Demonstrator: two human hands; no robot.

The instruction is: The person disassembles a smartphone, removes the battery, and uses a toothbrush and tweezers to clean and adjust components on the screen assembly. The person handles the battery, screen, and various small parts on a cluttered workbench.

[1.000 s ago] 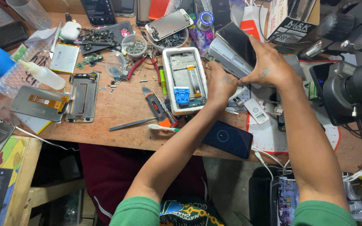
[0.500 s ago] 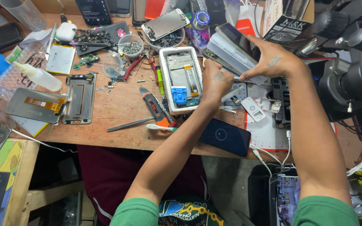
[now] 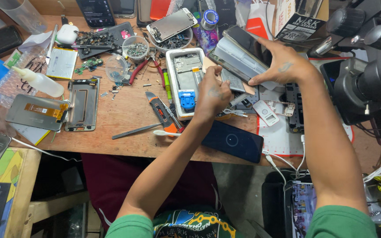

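Worn wooden workbench (image 3: 124, 117) under even light, grey concrete floor (image 3: 239, 185) below, wooden side shelf (image 3: 25, 185) at left
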